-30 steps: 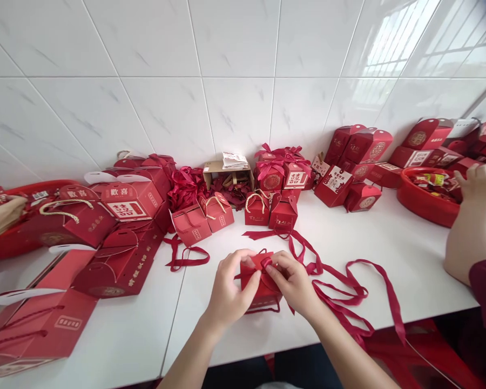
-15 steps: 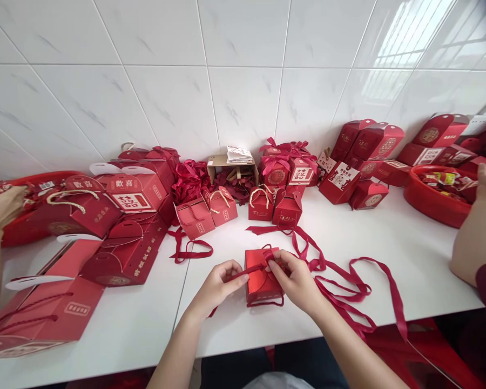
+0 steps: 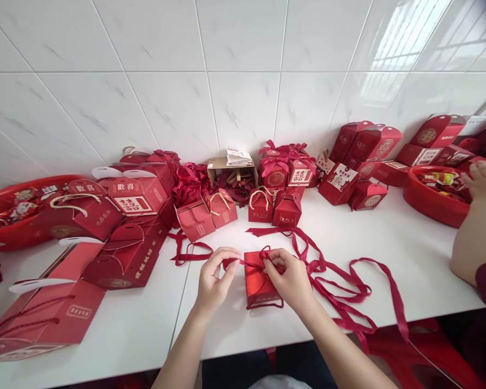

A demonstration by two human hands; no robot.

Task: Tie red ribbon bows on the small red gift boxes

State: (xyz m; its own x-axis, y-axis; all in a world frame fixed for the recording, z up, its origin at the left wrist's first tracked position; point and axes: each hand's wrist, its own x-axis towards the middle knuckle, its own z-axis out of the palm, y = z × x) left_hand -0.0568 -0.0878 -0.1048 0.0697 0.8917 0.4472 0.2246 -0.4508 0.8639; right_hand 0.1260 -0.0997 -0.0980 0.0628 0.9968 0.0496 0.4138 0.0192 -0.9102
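Note:
A small red gift box with cord handles sits on the white table in front of me. My left hand is at the box's left, thumb and fingers pinched on a dark red ribbon that stretches across the top. Over the box's right side, my right hand pinches the same ribbon near its middle; the fingers partly hide the crossing there. A long loose length of ribbon trails over the table to the right and hangs past the front edge.
Large red boxes stand at the left by a red basin of sweets. Behind are small boxes, a cardboard box and ribbon-tied boxes. At right, another person's hand is over a second basin.
My left hand has moved left and slightly up, drawing the ribbon out from the box. My right hand stays by the crossing. The other person's hand at far left has left the basin.

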